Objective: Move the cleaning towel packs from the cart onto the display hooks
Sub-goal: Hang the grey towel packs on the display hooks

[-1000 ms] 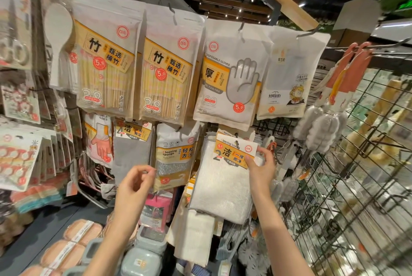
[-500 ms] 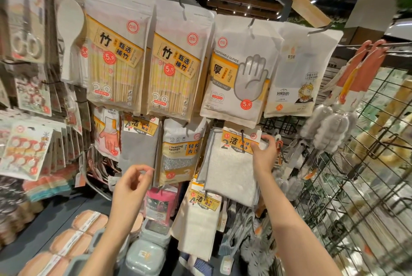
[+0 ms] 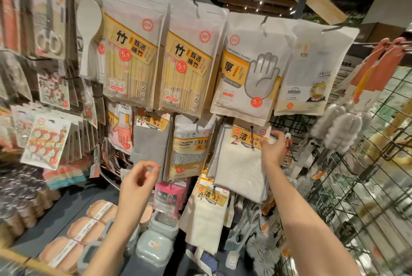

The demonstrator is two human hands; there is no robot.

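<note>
A white cleaning towel pack with an orange header card hangs on a display hook in the middle row. My right hand pinches the right end of that card, thumb on its front. My left hand hovers lower left with fingers loosely curled and nothing in it. Below hangs a second, cream towel pack, and a grey towel pack hangs to the left. The cart is out of view.
Chopstick bags, a disposable glove bag and a cleaning sponge pack hang around. Bottle brushes hang on a wire grid at right. Sponges and grey boxes lie on the shelf below.
My right hand lifted the white towel pack up and pushed it onto the hook; it now hangs against the rack. My left hand stayed about where it was.
</note>
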